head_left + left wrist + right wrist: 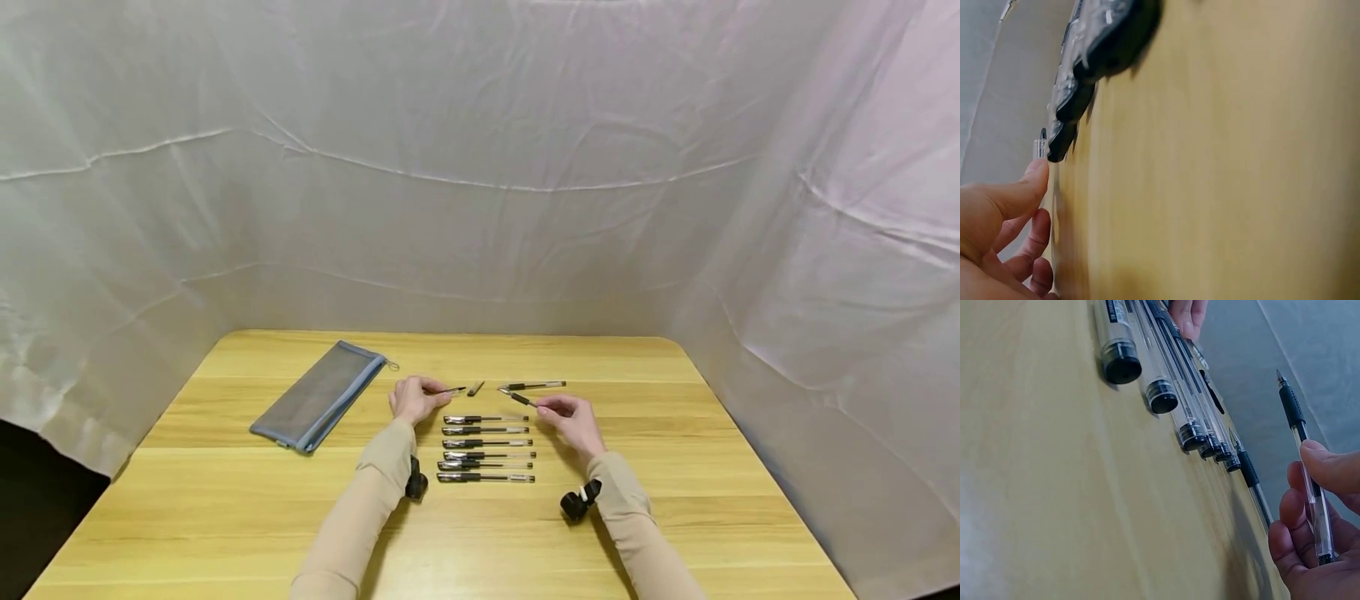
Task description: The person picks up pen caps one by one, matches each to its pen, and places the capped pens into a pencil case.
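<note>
- The right grip is pinching a slim, uncapped pen of clear plastic by its barrel, thumb against fingers; the pen's black rubber front section and pointed metal tip are standing free of the fingers, aiming toward the left grip's side.
- The left grip is pinching a small piece, apparently a clear plastic pen cap — its finer details are too small to tell.
- Between the grips, nearer the left one, a short clear-and-black plastic cap is lying on the yellow wood-grain bench.
- Just beyond the right grip, a second uncapped clear pen with a black rubber section is lying, tip pointing leftward.
- On the near side of both grips, six capped clear plastic pens are lying in a row, caps on the left grip's side.
- Left of the left grip, a flat grey mesh pouch with blue edging is resting, well apart from the pens.
- The held pen is probably handling as light and stiff, its smooth barrel rather slippery; the rubber section is offering the surest hold — the fine tip is likely the fragile part, best left untouched.
</note>
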Available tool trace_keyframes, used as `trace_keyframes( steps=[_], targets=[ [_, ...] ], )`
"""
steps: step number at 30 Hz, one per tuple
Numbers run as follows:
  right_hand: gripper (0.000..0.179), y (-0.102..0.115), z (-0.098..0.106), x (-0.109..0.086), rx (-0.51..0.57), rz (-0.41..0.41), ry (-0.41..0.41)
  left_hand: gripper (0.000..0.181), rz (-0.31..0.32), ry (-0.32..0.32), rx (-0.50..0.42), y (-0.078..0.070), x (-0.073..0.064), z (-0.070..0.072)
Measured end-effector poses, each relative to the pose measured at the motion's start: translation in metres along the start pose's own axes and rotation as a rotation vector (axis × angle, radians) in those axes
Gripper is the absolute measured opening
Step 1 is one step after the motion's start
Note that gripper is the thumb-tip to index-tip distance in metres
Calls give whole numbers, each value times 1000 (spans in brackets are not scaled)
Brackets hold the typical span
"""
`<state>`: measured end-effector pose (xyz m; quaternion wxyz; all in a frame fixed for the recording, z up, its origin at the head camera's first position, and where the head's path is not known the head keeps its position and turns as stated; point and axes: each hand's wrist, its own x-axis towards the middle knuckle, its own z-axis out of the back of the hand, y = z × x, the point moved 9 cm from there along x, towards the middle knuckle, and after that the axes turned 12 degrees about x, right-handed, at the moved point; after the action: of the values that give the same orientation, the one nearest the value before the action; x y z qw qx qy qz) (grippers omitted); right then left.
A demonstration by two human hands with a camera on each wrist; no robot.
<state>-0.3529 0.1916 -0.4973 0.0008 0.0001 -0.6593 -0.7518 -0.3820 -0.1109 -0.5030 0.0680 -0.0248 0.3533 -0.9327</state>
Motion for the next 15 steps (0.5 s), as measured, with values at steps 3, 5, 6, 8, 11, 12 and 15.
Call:
trace_keyframes(
  steps=[3, 5, 6, 8, 11, 12, 15],
  targets=[
    [23, 1, -1, 2, 2, 2, 12, 17, -33, -4, -12, -1, -4, 6],
    [23, 2, -3, 3, 7, 3, 29, 17, -59, -10, -18, -2, -7, 9],
    [24, 3, -5, 4, 5, 4, 37, 17, -72, -12, -23, -3, -9, 11],
    [24, 4, -7, 5, 10, 3, 57, 15, -94, -5, -56, -4, -12, 12],
    [25, 5, -12, 6, 23, -7, 87, 13, -109, 28, -149, -7, -18, 11],
    [25, 5, -14, 6, 26, -6, 99, 14, -105, 43, -190, -7, -20, 9],
    [25, 7, -19, 6, 35, 8, 139, 15, -85, 78, -314, -7, -25, 4]
  ],
)
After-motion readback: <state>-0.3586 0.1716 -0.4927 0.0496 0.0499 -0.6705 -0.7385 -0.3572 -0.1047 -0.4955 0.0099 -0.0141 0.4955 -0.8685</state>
